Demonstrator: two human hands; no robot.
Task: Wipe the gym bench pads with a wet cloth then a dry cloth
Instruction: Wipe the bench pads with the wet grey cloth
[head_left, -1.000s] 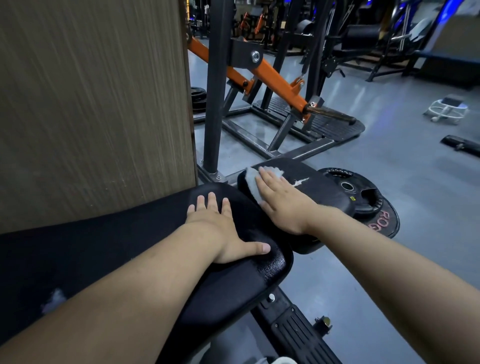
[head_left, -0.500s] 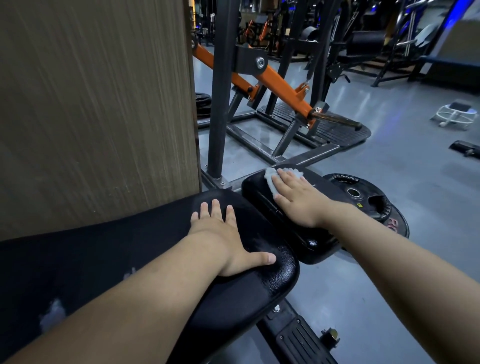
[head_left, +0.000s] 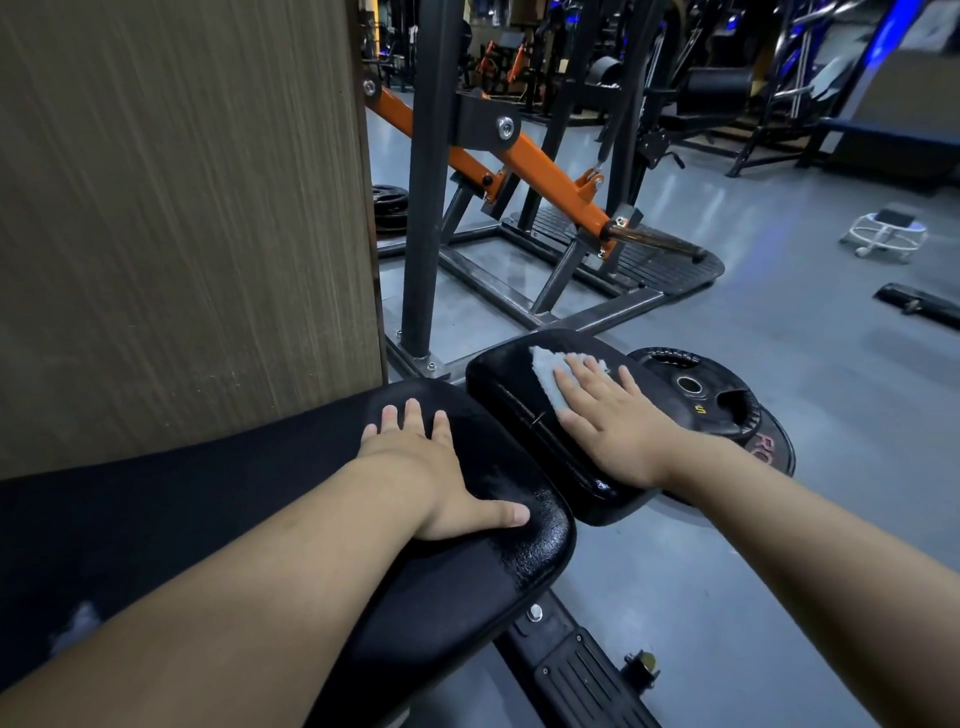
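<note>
Pale fuzzy cloth flat on glossy pad.

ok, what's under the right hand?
A pale cloth, pressed flat on the smaller bench pad by the right hand. Only its far-left edge shows; the rest is covered.

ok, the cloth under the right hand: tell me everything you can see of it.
The cloth is pale grey-white, soft and napped like a small towel. It lies bunched on the small black seat pad, toward its far end. The right hand presses flat on it with straight, spread fingers, hiding most; only the part beyond the fingertips and beside the forefinger shows. Wet or dry cannot be told.
</note>
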